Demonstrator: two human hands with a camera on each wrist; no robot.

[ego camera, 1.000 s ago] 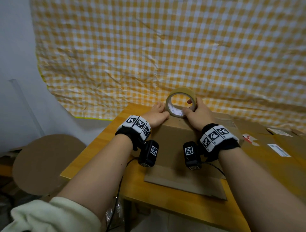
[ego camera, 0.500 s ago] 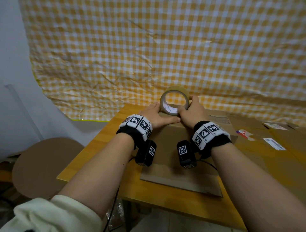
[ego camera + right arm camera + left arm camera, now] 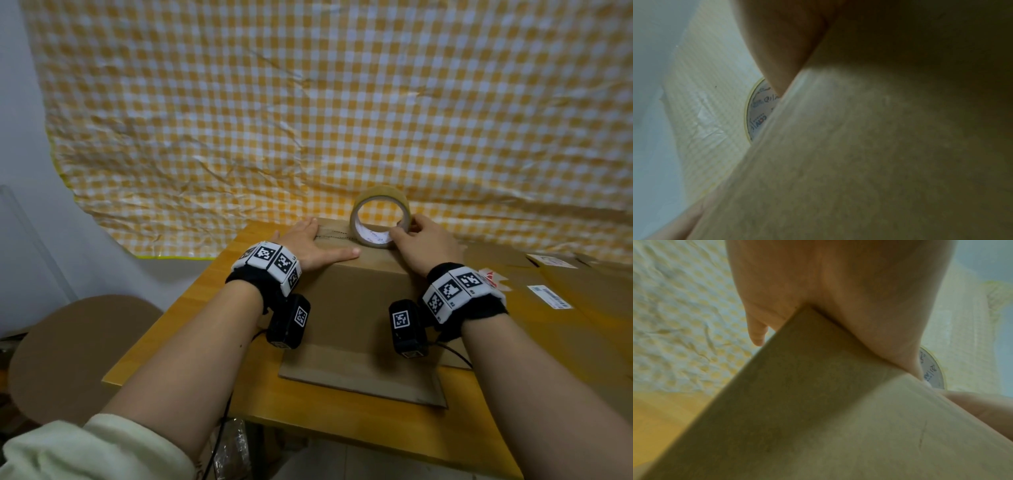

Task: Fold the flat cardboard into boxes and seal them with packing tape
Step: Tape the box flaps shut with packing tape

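The tape roll [image 3: 380, 216] has shifted right along the box [image 3: 359, 294]; right hand [image 3: 423, 245] apparently grips it, left hand [image 3: 313, 245] pressing flat.

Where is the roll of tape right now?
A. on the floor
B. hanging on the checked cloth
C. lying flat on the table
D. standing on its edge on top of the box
D: the tape stands on its edge on top of the box, its hole facing the camera, with the right hand holding it there.
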